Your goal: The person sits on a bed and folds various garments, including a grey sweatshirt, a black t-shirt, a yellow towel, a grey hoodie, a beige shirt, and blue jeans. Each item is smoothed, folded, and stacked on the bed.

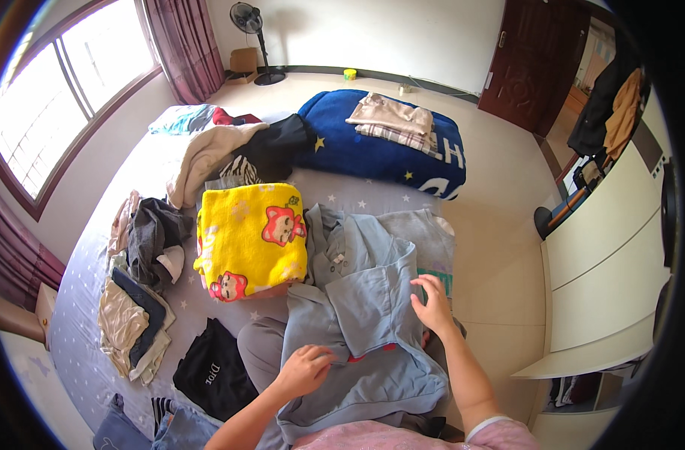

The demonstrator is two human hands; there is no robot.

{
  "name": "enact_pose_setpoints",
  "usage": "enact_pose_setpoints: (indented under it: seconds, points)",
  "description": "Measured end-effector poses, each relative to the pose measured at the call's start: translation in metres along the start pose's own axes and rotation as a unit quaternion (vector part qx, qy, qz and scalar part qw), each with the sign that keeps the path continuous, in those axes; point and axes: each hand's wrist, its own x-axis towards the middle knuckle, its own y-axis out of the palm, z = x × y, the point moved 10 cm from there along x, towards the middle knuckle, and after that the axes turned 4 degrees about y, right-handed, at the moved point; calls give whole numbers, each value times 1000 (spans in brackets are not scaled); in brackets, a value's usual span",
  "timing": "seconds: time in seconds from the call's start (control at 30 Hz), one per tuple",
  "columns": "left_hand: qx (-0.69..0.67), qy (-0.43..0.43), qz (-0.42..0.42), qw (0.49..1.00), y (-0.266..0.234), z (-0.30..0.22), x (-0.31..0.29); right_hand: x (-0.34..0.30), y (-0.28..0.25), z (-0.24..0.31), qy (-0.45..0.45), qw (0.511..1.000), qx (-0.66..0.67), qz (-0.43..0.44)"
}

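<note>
A grey-blue sweatshirt (372, 300) lies across my lap and the bed's edge, its sleeve folded over the body and its hem toward me. My left hand (306, 372) is over the lower left part of the sweatshirt, fingers loosely bent and grasping no cloth that I can see. At its right side, my right hand (434, 306) is raised with fingers curved and apart, close to the shoulder fold. Just beyond the sweatshirt's left side is a folded yellow blanket (245, 217) with cartoon animals. A lighter grey garment (417, 229) lies partly under the sweatshirt.
A folded navy blanket (342, 124) at the bed's far end carries folded clothes (391, 116). Piled clothes (143, 315) lie along the left, with a black shirt (213, 371) nearer me. A white cabinet (605, 277) stands right, and a fan (260, 45) at the back.
</note>
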Motion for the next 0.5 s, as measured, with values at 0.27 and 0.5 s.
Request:
enact_pose_setpoints:
  seconds: [0.27, 0.5]
  points:
    - [119, 24, 16, 993, -23, 16, -55, -96, -12, -61, 18, 985, -131, 113]
    - [199, 44, 150, 967, -5, 19, -74, -146, 9, -29, -204, 931, -273, 129]
